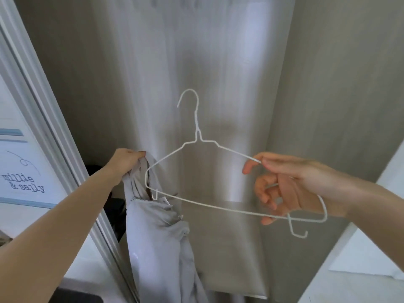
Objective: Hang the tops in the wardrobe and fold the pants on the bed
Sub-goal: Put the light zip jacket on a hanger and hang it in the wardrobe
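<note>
Both hands are up in front of the open wardrobe (218, 62), whose grey back panel fills the view, streaky and blurred. The left hand (124, 161) grips a bunch of the pale grey top (159, 237) at its upper edge, fingers curled tight into the cloth, and the garment hangs straight down from that fist. A zip line shows across the fabric just below the grip; the lower part of the top runs out of frame at the bottom, so its full shape is cut off. The right hand (284, 186) holds the white wire hanger (197, 136) at its right shoulder, thumb and forefinger pinching the upper wire, other fingers curled round the bottom bar. The hook points up and touches nothing. The hanger's left end sits against the top's gathered opening; whether it is inside the fabric is hard to tell. At left, a white sliding door frame (43, 119) and a label reading "millie & sally" (23, 183).
</note>
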`<state>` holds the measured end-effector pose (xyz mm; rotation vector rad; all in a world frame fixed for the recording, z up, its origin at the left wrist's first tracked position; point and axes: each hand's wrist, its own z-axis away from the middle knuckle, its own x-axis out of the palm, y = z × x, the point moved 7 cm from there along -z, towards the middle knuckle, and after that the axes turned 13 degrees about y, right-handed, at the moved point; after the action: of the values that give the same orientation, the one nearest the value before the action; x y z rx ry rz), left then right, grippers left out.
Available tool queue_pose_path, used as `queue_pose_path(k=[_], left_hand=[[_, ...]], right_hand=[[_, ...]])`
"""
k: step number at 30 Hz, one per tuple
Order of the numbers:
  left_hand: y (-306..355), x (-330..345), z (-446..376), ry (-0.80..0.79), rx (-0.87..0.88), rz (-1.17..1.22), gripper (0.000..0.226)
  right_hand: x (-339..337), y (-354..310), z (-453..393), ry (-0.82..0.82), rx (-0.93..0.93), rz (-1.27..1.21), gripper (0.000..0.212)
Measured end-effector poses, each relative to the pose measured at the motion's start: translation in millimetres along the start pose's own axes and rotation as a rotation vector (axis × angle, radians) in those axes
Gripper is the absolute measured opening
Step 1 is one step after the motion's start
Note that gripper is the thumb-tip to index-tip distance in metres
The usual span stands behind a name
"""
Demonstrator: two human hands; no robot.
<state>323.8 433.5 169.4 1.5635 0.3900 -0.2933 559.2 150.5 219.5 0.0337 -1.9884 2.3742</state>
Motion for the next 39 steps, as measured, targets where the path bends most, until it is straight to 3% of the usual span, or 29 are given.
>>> queue_pose_path(k=[4, 9, 11, 13, 15, 17, 18, 20, 22, 25, 26, 27, 29, 32, 36, 39], left_hand=[[17.8, 8.4, 22.4, -0.118, 0.164, -0.109, 0.032], [32.0, 26.0, 85.7, -0.214, 0.304, -0.025, 0.034], [25.9, 25.9, 109.2, -0.329, 0.278, 0.067, 0.026], [21.5, 19.9, 129.5, -0.433, 0.363, 0.061, 0.025], [21.7, 6.3, 140.3, -0.331, 0.701, -0.181, 0.024], [22.5, -4.6, 150.8, -0.089, 1.036, -0.498, 0.029], [19.9, -8.2, 153.7, -0.002, 1.098, -0.558, 0.037], [14.8, -13.1, 161.2, 0.059, 1.024, -0.47, 0.031], [7.8, -15.2, 170.7, 0.072, 0.84, -0.281, 0.011], [-8.6, -15.8, 188.0, 0.197, 0.709, -0.174, 0.01], [-13.2, -14.3, 192.4, 0.23, 0.686, -0.163, 0.009], [-17.8, -12.2, 196.0, 0.243, 0.645, -0.135, 0.01], [-26.5, -7.6, 200.6, 0.249, 0.54, -0.045, 0.011], [-32.1, -1.3, 205.5, 0.228, 0.468, 0.026, 0.011], [-37.1, -5.0, 208.2, 0.232, 0.455, 0.056, 0.012], [-45.9, -18.6, 208.4, 0.277, 0.405, 0.084, 0.017]], right_hand=[[5.3, 20.5, -22.5, 0.076, -0.032, 0.099, 0.034], [18.6, 74.0, -45.0, 0.1, -0.2, 0.33, 0.023], [11.6, 93.4, -45.7, 0.135, -0.273, 0.279, 0.022], [0.5, 105.0, -41.9, 0.148, -0.275, 0.114, 0.026], [-7.2, 112.4, -38.4, 0.109, -0.26, 0.027, 0.034], [-8.9, 118.0, -37.0, 0.042, -0.258, 0.033, 0.037], [-8.4, 120.0, -36.8, 0.017, -0.256, 0.037, 0.037], [-8.5, 118.0, -40.2, 0.053, -0.294, 0.108, 0.037], [-16.2, 108.2, -45.2, 0.258, -0.456, 0.416, 0.039], [-24.2, 87.7, -25.4, 0.852, -0.767, 0.974, 0.029], [-15.3, 83.6, -9.8, 0.993, -0.849, 0.963, 0.024], [-1.2, 85.5, 1.8, 1.028, -0.905, 0.88, 0.024], [39.2, 99.5, 5.5, 0.816, -0.903, 0.742, 0.023], [86.5, 153.6, -24.9, 0.407, -0.555, 0.835, 0.022], [92.7, 197.1, -47.1, 0.279, -0.368, 0.807, 0.028], [74.3, 227.1, -47.5, 0.19, -0.18, 0.962, 0.02]])
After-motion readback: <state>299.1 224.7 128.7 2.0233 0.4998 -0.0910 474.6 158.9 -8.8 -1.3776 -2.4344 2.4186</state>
